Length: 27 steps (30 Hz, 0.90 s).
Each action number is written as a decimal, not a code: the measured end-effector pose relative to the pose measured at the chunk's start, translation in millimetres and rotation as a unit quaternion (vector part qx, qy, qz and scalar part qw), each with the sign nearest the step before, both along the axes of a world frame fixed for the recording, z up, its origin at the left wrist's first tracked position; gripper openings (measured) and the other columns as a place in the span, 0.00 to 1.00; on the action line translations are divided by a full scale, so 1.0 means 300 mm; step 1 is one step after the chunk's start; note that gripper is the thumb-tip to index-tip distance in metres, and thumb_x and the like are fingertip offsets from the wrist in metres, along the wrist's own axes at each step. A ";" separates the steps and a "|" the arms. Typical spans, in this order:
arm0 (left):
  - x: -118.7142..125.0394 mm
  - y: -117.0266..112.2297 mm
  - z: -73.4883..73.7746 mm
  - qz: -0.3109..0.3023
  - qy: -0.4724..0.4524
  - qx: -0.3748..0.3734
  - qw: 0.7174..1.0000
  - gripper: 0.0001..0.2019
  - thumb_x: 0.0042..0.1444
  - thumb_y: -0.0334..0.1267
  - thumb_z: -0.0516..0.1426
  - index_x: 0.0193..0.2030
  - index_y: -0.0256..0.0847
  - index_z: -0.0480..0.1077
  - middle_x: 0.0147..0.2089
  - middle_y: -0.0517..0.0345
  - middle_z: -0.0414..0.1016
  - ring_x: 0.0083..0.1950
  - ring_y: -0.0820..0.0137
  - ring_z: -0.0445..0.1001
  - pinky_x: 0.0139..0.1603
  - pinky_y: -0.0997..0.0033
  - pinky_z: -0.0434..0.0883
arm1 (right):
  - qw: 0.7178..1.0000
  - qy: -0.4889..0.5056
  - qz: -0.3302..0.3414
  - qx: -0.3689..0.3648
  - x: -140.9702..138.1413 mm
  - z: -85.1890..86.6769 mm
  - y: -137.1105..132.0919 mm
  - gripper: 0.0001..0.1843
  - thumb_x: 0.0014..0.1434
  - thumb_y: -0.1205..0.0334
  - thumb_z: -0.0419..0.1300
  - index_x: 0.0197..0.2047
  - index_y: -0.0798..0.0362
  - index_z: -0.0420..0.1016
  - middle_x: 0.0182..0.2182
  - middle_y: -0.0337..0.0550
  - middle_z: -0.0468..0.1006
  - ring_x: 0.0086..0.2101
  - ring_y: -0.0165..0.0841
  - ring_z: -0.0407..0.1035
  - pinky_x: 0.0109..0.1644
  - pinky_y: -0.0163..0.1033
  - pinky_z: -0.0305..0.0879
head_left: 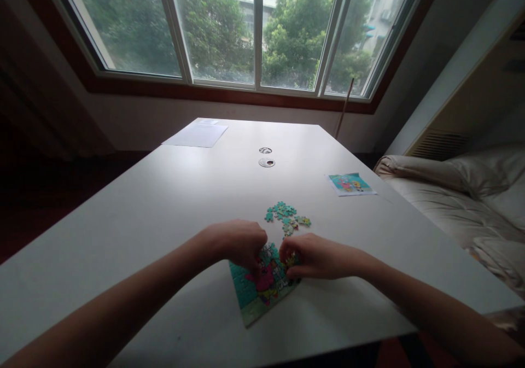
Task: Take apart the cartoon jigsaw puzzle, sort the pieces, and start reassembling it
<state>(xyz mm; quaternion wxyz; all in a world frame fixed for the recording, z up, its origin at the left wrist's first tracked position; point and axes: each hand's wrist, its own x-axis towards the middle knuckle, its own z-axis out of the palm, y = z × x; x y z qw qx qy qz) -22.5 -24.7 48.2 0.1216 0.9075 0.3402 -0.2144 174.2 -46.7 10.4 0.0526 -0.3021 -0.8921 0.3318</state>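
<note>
A partly assembled jigsaw puzzle (pixel 250 297) lies at a slant near the front of the table, with a pink cartoon figure on a teal and green ground. My left hand (pixel 241 242) is curled over its upper left part, the thumb pointing down onto the picture. Fingers bent in a pinch, my right hand (pixel 314 256) rests at the puzzle's right side. Whatever lies between the fingertips of either hand is hidden. Just beyond both hands is a loose heap of teal puzzle pieces (pixel 283 210), with some yellowish puzzle pieces (pixel 302 221) beside it.
A small reference picture (pixel 351 184) lies on the white table (pixel 164 215) to the right. White paper sheets (pixel 199 134) are at the far left corner. Two round inserts (pixel 267 163) sit mid-table. A cream sofa (pixel 443 193) stands along the right, and windows are behind the table.
</note>
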 end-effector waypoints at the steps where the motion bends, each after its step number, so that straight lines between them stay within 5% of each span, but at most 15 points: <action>1: 0.000 0.000 0.000 0.003 0.000 -0.001 1.000 0.14 0.38 0.48 0.59 0.23 0.37 0.73 0.20 0.56 0.69 0.19 0.71 0.65 0.16 0.75 0.55 | 1.000 0.000 0.003 0.003 0.000 0.001 0.001 0.09 0.52 0.62 0.57 0.38 0.54 0.67 0.31 0.39 0.72 0.29 0.27 0.64 0.32 0.31 0.58; 9: -0.002 0.000 -0.002 0.010 0.013 -0.004 1.000 0.17 0.38 0.51 0.58 0.26 0.38 0.74 0.23 0.53 0.71 0.20 0.70 0.65 0.16 0.75 0.57 | 1.000 0.027 0.005 -0.007 0.008 0.006 0.016 0.07 0.53 0.63 0.55 0.36 0.55 0.69 0.30 0.39 0.73 0.30 0.27 0.65 0.34 0.30 0.59; 18: 0.018 -0.033 -0.009 0.027 0.003 0.038 0.999 0.18 0.46 0.50 0.52 0.27 0.36 0.74 0.24 0.48 0.72 0.23 0.64 0.70 0.18 0.72 0.60 | 0.986 0.071 -0.120 0.095 0.005 -0.036 0.045 0.09 0.53 0.66 0.55 0.38 0.54 0.71 0.28 0.40 0.72 0.26 0.26 0.62 0.31 0.31 0.59; 27: 0.025 -0.055 -0.006 0.027 0.016 0.038 0.999 0.18 0.49 0.49 0.50 0.28 0.36 0.73 0.26 0.46 0.74 0.26 0.61 0.72 0.21 0.70 0.63 | 0.980 0.121 -0.151 0.052 0.002 -0.022 0.045 0.09 0.53 0.62 0.57 0.36 0.55 0.73 0.26 0.39 0.72 0.26 0.25 0.62 0.29 0.30 0.58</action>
